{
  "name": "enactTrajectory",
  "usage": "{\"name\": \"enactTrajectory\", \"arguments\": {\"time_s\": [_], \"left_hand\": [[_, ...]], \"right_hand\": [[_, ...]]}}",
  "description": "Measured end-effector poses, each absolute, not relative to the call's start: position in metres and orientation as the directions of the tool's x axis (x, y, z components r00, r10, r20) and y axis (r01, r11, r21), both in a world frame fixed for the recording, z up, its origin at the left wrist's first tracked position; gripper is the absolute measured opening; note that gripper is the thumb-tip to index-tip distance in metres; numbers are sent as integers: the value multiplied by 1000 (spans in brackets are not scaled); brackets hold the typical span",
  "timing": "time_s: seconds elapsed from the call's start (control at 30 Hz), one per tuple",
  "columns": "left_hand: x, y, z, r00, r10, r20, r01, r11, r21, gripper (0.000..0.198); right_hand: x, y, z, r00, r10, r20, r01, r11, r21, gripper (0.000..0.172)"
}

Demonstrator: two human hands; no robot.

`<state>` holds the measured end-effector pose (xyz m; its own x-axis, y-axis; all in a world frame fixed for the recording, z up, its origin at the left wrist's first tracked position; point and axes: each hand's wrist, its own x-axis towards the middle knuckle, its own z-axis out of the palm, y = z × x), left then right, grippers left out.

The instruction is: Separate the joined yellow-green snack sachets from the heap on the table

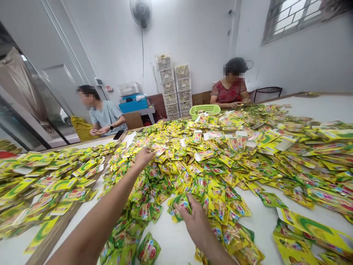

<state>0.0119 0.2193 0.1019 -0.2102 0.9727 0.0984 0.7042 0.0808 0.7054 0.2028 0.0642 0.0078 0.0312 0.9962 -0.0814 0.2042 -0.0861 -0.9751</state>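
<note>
My left hand is stretched over the middle of a big pile of yellow and green packets. Its fingers are pinched together beside a flat yellow carton; what they hold, if anything, is too small to make out. Lower and nearer to me, my right hand has its thumb and fingers curled around a few green sachets with fruit pictures. More green sachets lie to the left of it, and yellow sachets spread under and beside the right wrist.
Yellow cartons cover the table's left part, beyond a wooden strip. A green basket stands at the far edge. One person sits far left near a phone, another far right. Stacked crates stand behind.
</note>
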Motion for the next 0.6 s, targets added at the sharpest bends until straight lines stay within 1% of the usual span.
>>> {"name": "enactTrajectory", "arguments": {"time_s": [0.07, 0.13, 0.23, 0.3, 0.4, 0.47, 0.6], "left_hand": [[14, 257, 104, -276, 947, 165, 764, 112, 635, 41], [22, 286, 95, -290, 938, 189, 807, 134, 575, 40], [34, 307, 75, -274, 949, 155, 836, 156, 526, 38], [36, 305, 64, -272, 955, 120, 842, 176, 510, 37], [27, 284, 56, -277, 958, 78, 839, 201, 506, 37], [17, 264, 54, -283, 956, 76, 827, 203, 525, 39], [9, 229, 55, -295, 950, 106, 765, 168, 622, 43]], "right_hand": [[198, 64, 3, -3, 997, -83, 209, -81, -975, 51], [195, 64, -1, -23, 996, -84, 213, -77, -974, 43], [192, 63, -2, -69, 995, -68, 216, -51, -975, 30], [193, 63, 1, -100, 994, -52, 236, -27, -971, 25], [194, 62, 6, -126, 992, -33, 285, 4, -959, 24], [194, 61, 8, -147, 989, -17, 306, 30, -951, 23], [191, 61, 8, -210, 976, 56, 286, 116, -951, 18]]}}
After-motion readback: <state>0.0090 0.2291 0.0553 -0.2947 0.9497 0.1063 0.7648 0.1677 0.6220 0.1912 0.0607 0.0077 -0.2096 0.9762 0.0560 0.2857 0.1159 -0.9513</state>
